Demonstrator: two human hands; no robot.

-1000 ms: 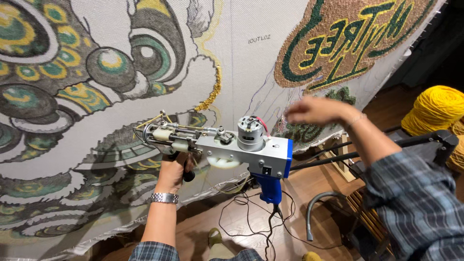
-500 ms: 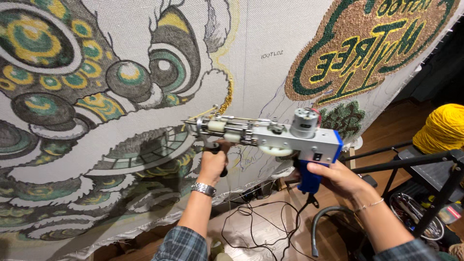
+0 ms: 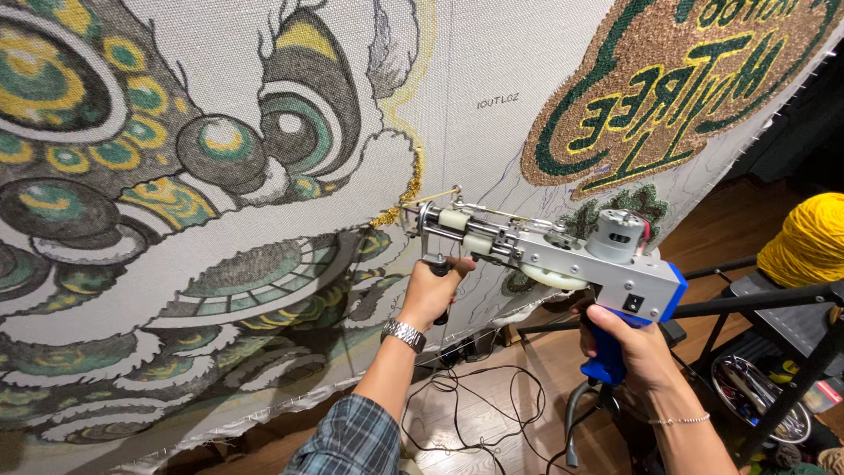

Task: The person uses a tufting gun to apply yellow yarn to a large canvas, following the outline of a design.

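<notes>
Head view: oval green-gold sign (image 3: 681,84) upper right

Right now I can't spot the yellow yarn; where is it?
The yellow yarn sits at the far right edge of the head view, above the black rack, right of the tufting gun.

Pretty clearly a rug-tufting workshop: a big stretched backing cloth (image 3: 492,70) with half-filled green and gold designs fills the frame, a yellow yarn cone (image 3: 809,242) sits at right, cables (image 3: 475,413) sprawl over the wooden floor (image 3: 703,237) at the bottom.
</notes>
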